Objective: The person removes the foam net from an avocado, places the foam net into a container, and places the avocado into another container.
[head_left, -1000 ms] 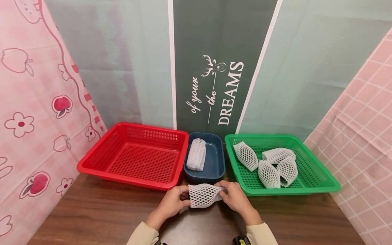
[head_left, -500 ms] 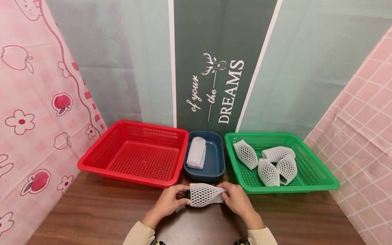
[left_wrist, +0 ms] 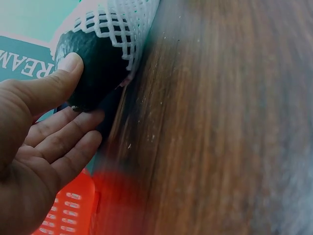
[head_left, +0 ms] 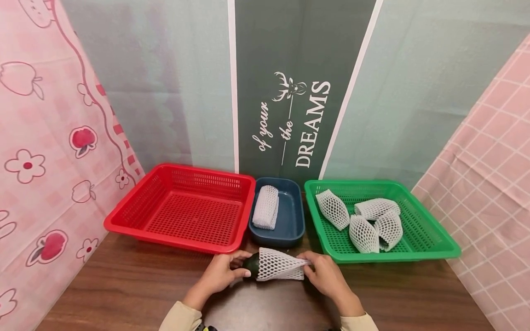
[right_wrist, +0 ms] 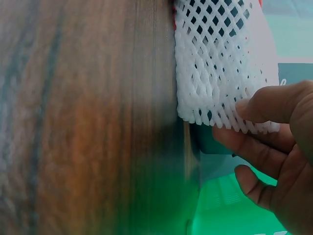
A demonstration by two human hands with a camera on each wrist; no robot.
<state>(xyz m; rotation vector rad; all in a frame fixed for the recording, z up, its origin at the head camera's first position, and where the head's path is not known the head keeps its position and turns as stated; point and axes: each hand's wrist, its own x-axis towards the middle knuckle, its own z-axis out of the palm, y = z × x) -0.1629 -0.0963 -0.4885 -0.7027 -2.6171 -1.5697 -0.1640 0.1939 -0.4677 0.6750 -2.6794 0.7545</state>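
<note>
The dark fruit (head_left: 251, 265) is over the worktop (head_left: 256, 309), partly in a white net (head_left: 278, 265), so that bit looks half done. The left hand (head_left: 221, 272) has fingers around the bare end; the right hand (head_left: 330, 276) pinches the net. Four puffy nets (head_left: 364, 235) sit in the green basket (head_left: 432, 254); I can't tell what's inside.

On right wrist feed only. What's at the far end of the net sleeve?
Observer: A dark green rounded item sticks out of the net sleeve there, bare.
Operator: Copy. Where's the left hand?
Observer: Left hand is at that bare end, touching the item.
Operator: And what's in the green basket?
Observer: Four pieces in white netting lie in the green basket.
</note>
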